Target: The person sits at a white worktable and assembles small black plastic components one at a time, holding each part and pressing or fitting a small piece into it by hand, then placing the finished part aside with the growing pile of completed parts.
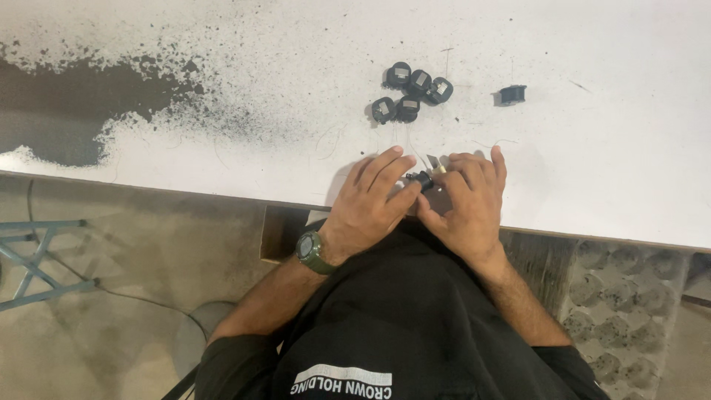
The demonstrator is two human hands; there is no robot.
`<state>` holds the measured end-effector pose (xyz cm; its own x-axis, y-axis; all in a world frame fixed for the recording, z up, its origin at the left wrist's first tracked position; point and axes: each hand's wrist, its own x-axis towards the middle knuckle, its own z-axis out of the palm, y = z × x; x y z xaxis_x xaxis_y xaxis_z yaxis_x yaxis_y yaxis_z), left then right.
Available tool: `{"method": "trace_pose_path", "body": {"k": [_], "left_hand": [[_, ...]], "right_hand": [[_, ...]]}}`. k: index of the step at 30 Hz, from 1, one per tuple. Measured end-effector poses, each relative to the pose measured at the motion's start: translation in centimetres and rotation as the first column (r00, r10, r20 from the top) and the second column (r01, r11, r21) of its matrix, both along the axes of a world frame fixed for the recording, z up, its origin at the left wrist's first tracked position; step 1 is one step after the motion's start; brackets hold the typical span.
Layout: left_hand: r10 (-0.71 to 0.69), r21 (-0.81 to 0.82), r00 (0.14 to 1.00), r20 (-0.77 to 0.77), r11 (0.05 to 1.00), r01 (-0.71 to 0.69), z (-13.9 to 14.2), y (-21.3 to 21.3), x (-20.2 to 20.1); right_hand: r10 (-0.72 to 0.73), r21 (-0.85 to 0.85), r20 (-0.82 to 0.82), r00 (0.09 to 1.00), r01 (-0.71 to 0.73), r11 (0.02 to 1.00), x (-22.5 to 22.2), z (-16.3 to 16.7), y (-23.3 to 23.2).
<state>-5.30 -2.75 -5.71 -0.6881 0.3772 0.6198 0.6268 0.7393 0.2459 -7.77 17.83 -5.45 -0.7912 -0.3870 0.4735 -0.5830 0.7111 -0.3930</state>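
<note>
a small black part (pixel 420 178) sits pinched between the two hands at the near edge of the table (pixel 592 178), just above the person's lap. the left hand (pixel 372 204) grasps it with fingertips curled in from the left, thumb underneath. the right hand (pixel 466 200) closes on it from the other side and also holds a small metal blade (pixel 433 162) whose tip pokes up just beside the part; how firmly the right fingers grip cannot be told. both hands rest on the table edge, touching each other around the part. a green wristwatch (pixel 312 252) is on the left wrist.

further in from the near edge, straight beyond the hands, lies a cluster of five round black parts (pixel 411 92) with pale faces, touching one another. to their right, apart from the cluster, lies one more black part (pixel 512 94) on its own. thin stray wires (pixel 333 141) lie on the white surface between the cluster and the hands. toward the far left corner the white coating is worn away into a dark speckled patch (pixel 59 104). below the table, at the left, is a blue metal frame (pixel 37 259) on the floor.
</note>
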Motion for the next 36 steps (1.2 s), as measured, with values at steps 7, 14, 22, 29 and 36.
{"method": "trace_pose_path", "body": {"k": [7, 14, 22, 29, 36], "left_hand": [[0.022, -0.02, 1.0, 0.019, 1.0, -0.022, 0.2, -0.3, -0.2], [0.03, 0.059, 0.997, 0.078, 0.998, -0.034, 0.5, -0.3, 0.1], [0.077, 0.115, 0.995, 0.066, 0.99, -0.084, 1.3, -0.1, -0.7], [0.079, 0.124, 0.993, 0.09, 0.988, -0.09, 1.5, -0.5, -1.3], [0.094, 0.138, 0.993, 0.067, 0.985, -0.103, 1.9, -1.4, -2.0]], "right_hand": [[0.0, 0.013, 0.02, 1.0, 0.0, 1.0, 0.1, -0.3, -0.2], [-0.017, 0.028, 0.021, 1.0, 0.017, 0.999, -0.1, -0.5, -0.2], [0.007, -0.062, 0.01, 1.0, -0.007, 0.998, -0.4, 0.4, -0.7], [0.026, -0.233, -0.138, 0.99, -0.058, 0.971, -0.7, -0.4, -0.4], [0.023, -0.265, -0.14, 0.99, -0.06, 0.962, -1.3, -0.6, -1.4]]}}
